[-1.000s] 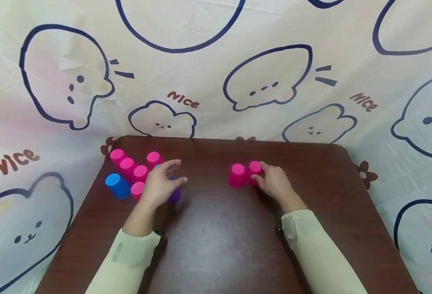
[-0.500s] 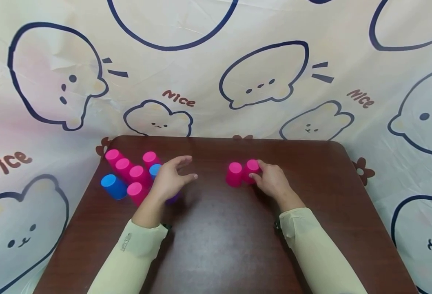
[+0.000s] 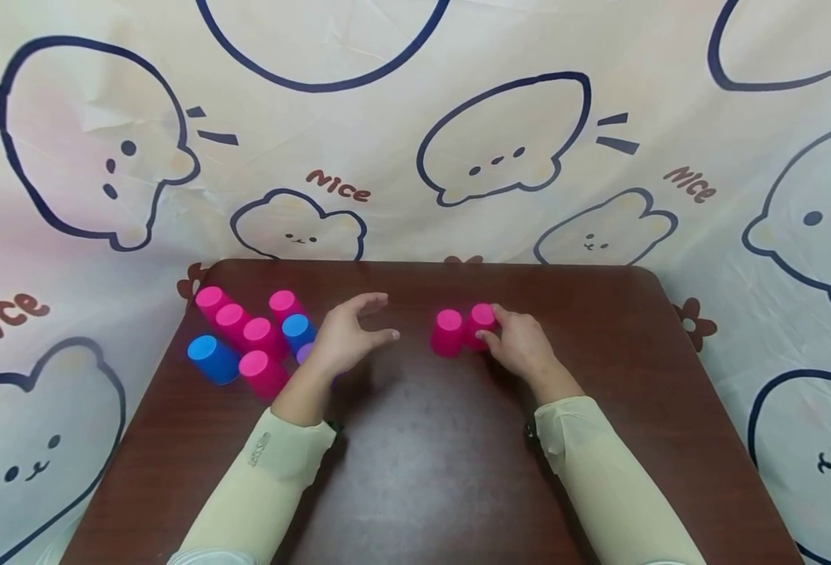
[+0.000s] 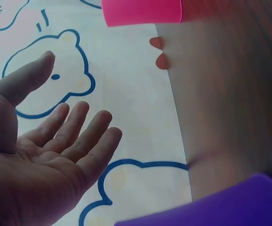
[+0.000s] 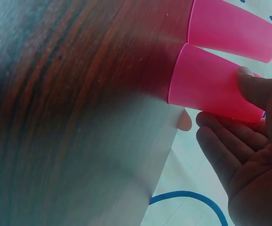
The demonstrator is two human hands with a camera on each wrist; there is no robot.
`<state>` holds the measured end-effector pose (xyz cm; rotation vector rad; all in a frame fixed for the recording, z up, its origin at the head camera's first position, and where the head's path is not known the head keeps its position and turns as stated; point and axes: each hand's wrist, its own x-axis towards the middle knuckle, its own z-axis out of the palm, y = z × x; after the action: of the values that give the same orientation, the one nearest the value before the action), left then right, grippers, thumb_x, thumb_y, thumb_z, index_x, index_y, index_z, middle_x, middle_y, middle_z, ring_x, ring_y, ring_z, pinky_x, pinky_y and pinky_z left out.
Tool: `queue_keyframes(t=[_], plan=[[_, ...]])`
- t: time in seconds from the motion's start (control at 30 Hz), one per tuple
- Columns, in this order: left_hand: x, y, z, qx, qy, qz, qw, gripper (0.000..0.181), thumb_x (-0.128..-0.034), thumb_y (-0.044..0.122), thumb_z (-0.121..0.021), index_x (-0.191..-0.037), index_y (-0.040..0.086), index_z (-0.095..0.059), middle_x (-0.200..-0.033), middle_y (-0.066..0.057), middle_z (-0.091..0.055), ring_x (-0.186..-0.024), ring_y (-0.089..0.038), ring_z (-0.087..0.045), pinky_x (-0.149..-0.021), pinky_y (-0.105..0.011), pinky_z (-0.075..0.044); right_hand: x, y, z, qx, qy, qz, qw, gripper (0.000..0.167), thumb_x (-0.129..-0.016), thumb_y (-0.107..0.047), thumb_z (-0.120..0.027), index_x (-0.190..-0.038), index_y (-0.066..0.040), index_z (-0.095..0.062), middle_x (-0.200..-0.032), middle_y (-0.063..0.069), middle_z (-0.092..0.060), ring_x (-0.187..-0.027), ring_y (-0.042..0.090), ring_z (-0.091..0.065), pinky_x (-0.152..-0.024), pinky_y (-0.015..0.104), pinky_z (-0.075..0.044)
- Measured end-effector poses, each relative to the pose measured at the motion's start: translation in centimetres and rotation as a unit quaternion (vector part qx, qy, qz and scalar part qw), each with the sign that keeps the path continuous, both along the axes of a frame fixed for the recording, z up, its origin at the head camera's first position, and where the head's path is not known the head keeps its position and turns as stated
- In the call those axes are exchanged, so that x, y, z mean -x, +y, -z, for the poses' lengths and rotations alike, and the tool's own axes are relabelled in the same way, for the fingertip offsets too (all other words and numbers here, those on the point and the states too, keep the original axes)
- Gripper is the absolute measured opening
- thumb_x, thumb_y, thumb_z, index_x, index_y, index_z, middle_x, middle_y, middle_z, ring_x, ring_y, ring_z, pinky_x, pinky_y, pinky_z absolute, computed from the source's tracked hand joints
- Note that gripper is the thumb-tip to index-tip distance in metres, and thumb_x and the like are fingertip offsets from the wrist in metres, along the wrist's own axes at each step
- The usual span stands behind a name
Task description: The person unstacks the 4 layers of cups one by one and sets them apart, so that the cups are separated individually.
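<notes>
My right hand (image 3: 524, 345) grips an upside-down pink cup (image 3: 481, 322) between thumb and fingers. In the right wrist view the thumb presses one side of this gripped cup (image 5: 216, 87), which stands on the table. Close beside it on the left is a second pink cup (image 3: 448, 333), also upside down. My left hand (image 3: 348, 337) hovers between the two groups of cups, thumb and fingers spread, holding nothing. A purple cup (image 3: 305, 352) is partly hidden behind it. In the left wrist view the open palm (image 4: 46, 174) is apart from a purple cup (image 4: 216, 207).
On the left of the brown table (image 3: 415, 471) stand several upside-down pink cups (image 3: 264, 373), a blue cup (image 3: 213, 359) at the outer side and another blue cup (image 3: 297, 333) farther in. A cloth with cartoon drawings (image 3: 500, 141) hangs behind and around the table.
My left hand has moved right, away from the left group, uncovering a blue cup and part of a purple one. The right hand keeps its grip on the pink cup; the view shifts slightly.
</notes>
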<state>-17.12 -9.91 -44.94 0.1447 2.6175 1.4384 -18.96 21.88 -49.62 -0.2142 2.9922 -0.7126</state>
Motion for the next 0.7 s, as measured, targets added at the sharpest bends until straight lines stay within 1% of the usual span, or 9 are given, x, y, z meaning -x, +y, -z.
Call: queue_keyframes(t=[0.13,0.33,0.5,0.7], plan=[[0.4,1.0,0.4,-0.006,0.000,0.013,0.9999,0.071,-0.0826,0.029,-0.089,-0.146,0.021,-0.057,-0.144,0.000,-0.061,-0.135,-0.028,-0.056,-0.102,-0.050,-0.054,0.1,0.0,0.0,0.000,0.001,-0.001,1.0000,0.052,-0.095,-0.033,-0.076,-0.140,-0.013,-0.058,-0.116,0.013,-0.071,-0.103,0.033,-0.067,-0.098,0.053,-0.056],[1.0,2.8,1.3,-0.021,0.006,0.039,0.9990,0.074,-0.0817,0.028,-0.090,-0.147,0.019,-0.056,-0.144,-0.001,-0.061,-0.137,-0.030,-0.055,-0.105,-0.051,-0.052,0.1,0.0,-0.1,0.003,-0.004,0.001,1.0000,0.051,-0.095,-0.032,-0.077,-0.138,-0.013,-0.059,-0.114,0.012,-0.071,-0.102,0.032,-0.067,-0.097,0.053,-0.056],[1.8,4.2,1.8,-0.025,0.000,0.041,0.9988,0.076,-0.0785,0.028,-0.092,-0.146,0.021,-0.057,-0.143,0.001,-0.061,-0.136,-0.030,-0.055,-0.104,-0.050,-0.053,0.0,0.0,0.0,0.005,-0.002,0.001,1.0000,0.051,-0.095,-0.032,-0.077,-0.139,-0.013,-0.058,-0.113,0.012,-0.071,-0.101,0.032,-0.067,-0.096,0.053,-0.057],[2.4,5.7,2.0,-0.028,-0.010,0.046,0.9985,0.077,-0.0770,0.028,-0.093,-0.145,0.020,-0.058,-0.141,0.002,-0.062,-0.134,-0.027,-0.056,-0.103,-0.050,-0.053,-0.1,0.0,-0.1,0.010,-0.001,0.005,0.9999,0.053,-0.094,-0.031,-0.079,-0.139,-0.013,-0.058,-0.114,0.012,-0.071,-0.102,0.032,-0.068,-0.096,0.053,-0.057]])
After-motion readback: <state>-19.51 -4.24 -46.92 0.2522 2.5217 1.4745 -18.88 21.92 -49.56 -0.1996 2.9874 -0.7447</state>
